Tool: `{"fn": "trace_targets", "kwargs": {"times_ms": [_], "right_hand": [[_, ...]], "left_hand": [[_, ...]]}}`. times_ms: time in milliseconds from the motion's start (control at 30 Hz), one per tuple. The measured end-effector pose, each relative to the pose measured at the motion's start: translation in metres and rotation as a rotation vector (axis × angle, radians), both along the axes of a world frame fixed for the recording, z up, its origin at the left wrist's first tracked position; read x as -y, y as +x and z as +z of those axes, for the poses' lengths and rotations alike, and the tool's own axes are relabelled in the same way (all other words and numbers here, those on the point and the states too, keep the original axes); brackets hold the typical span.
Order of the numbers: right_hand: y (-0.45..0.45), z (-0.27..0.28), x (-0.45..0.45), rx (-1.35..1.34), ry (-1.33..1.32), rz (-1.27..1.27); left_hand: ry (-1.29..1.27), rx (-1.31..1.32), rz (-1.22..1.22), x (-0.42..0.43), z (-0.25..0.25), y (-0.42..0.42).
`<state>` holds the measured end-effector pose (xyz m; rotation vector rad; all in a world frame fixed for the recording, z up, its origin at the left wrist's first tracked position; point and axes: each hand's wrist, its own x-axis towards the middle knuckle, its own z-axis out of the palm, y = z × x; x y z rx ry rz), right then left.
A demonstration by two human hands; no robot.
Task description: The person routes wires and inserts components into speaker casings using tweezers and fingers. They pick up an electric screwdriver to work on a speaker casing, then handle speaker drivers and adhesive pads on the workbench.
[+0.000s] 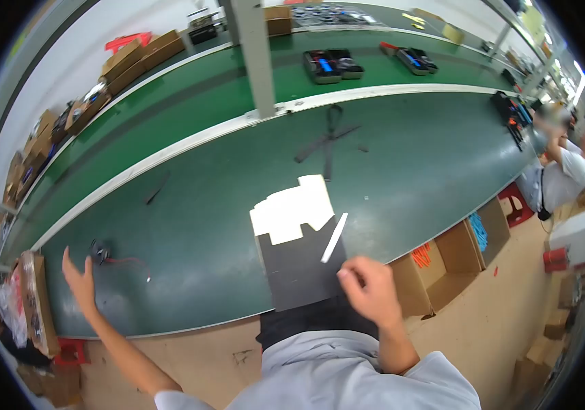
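Observation:
My left hand [80,281] is spread open over the left end of the green bench, fingers apart and holding nothing. Just beside it lies a small dark part [100,251] with a thin red wire trailing to the right. My right hand [371,288] is closed, its fingers curled at the bench's front edge; whatever may be inside is hidden. Left of that hand lies a black sheet [302,273], partly covered by white cut-out paper pieces [292,208]. A narrow white strip [335,238] rests at a slant on the sheet's right side.
Black straps [328,142] lie crossed beyond the paper. Cardboard boxes [456,256] with orange and blue pieces stand along the front right edge. Two open tool cases [332,66] sit on the raised shelf, behind a metal post [253,61]. Another person [565,167] is at the far right.

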<state>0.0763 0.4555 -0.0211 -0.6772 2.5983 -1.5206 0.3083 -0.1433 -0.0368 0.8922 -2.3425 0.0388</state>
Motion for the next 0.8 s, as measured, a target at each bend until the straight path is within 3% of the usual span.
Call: {"fn": "trace_targets", "kwargs": {"times_ms": [100, 167, 333, 467, 533, 700, 800], "right_hand": [[-0.014, -0.004, 0.002, 0.088, -0.001, -0.13], [-0.015, -0.001, 0.006, 0.136, -0.008, -0.183], [-0.01, -0.006, 0.016, 0.168, 0.072, -0.14], [-0.006, -0.009, 0.027, 0.086, 0.145, -0.097], [-0.006, -0.01, 0.03, 0.046, 0.206, -0.109], [-0.019, -0.028, 0.041, -0.195, 0.531, -0.15], [-0.02, -0.018, 0.048, -0.14, 0.657, -0.115]], "left_hand": [[0.362, -0.009, 0.079, 0.018, 0.01, -0.014], [0.382, 0.031, 0.092, 0.002, 0.022, -0.023], [0.433, 0.073, 0.054, 0.01, -0.001, -0.029], [0.587, 0.119, 0.054, 0.006, -0.001, -0.033], [0.54, 0.103, 0.039, -0.001, 0.004, -0.034], [0.518, 0.09, -0.129, -0.024, 0.018, -0.043], [0.493, 0.141, -0.123, -0.03, 0.016, -0.056]]}}
